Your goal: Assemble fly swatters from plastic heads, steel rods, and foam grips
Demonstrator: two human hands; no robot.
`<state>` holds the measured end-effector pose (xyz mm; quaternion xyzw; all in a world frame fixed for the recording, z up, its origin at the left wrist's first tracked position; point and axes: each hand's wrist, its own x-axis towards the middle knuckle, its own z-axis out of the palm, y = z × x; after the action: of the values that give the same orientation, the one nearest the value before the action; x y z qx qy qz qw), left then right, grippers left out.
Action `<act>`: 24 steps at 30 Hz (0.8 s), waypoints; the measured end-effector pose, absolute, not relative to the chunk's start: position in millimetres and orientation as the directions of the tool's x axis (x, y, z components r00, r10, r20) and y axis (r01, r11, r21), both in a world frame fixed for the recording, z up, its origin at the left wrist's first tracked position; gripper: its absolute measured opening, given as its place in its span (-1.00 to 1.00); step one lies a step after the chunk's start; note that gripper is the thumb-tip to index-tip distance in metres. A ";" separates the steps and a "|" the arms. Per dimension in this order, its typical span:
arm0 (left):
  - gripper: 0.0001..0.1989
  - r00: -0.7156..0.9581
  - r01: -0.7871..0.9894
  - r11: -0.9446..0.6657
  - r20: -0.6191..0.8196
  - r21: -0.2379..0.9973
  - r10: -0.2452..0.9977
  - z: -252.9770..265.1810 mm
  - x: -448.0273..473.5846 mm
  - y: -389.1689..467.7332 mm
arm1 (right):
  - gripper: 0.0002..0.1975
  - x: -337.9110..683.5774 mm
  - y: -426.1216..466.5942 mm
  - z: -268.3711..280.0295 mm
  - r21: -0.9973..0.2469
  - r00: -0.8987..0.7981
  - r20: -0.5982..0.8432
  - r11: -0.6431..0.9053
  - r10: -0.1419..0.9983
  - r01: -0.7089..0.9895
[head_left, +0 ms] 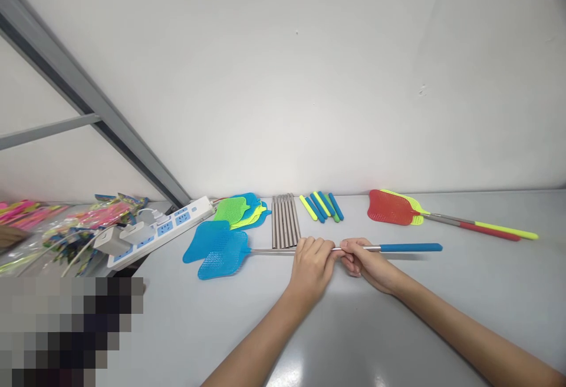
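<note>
Left hand (312,261) curls over the metal rod (374,248) of the blue fly swatter (224,255), right hand (365,261) pinching just beside it! The swatter runs left to right across the bench (481,298), paddle (221,258) left, nearer the left hand, blue grip (411,247) right, nearer the right. Brands? Nothing readable; packets (106,216) at left may carry print, too blurred to tell.

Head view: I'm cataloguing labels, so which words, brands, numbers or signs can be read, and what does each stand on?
No text can be read anywhere.
Bagged packets: coloured print, too blurred to read.
Power strip: any markings are too small to read.
Held blue swatter: no lettering visible.
</note>
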<state>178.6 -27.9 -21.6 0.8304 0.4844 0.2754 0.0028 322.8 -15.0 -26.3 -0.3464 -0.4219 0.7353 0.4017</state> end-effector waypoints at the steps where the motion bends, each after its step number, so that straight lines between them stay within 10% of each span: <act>1: -0.82 0.357 0.807 -0.517 0.461 0.286 0.812 -21.8 178.3 -27.7 | -0.67 323.2 -14.7 -26.4 -0.900 -0.442 -0.173 -0.324 0.880 -0.293; 24: -0.91 0.349 0.739 -0.600 0.589 0.305 0.729 -15.5 159.4 -16.2 | -0.71 317.2 -20.7 -19.9 -0.955 -0.447 -0.165 -0.256 0.879 -0.150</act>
<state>159.4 -16.2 -15.5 0.8211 0.4470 0.3549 -0.0073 317.2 -20.7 -19.9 -0.3752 -0.4861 0.6979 0.3685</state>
